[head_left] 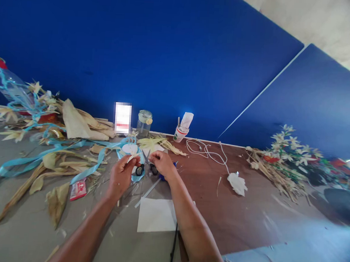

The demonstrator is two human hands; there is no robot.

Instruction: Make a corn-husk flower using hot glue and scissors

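Observation:
My left hand (122, 175) pinches a small pale piece of dried corn husk (133, 156) between thumb and fingertips. To its right, my right hand (163, 164) has its fingers closed together; whatever may be between them is too small or hidden to make out. Between the two hands are scissors (146, 157), black-handled with parted blades pointing away from me. Light blue ribbon (137, 178) lies under and beside my left hand. A small blue object (162, 177) shows partly beneath my right wrist.
Dried husks (76, 120) and blue ribbon spread over the left side. At the back stand a lidded clear jar (144, 123) and a paper cup (180, 134). White paper (155, 216) lies in front. A white cable (206, 150), crumpled tissue (237, 184) and husk flowers (293, 149) are rightward.

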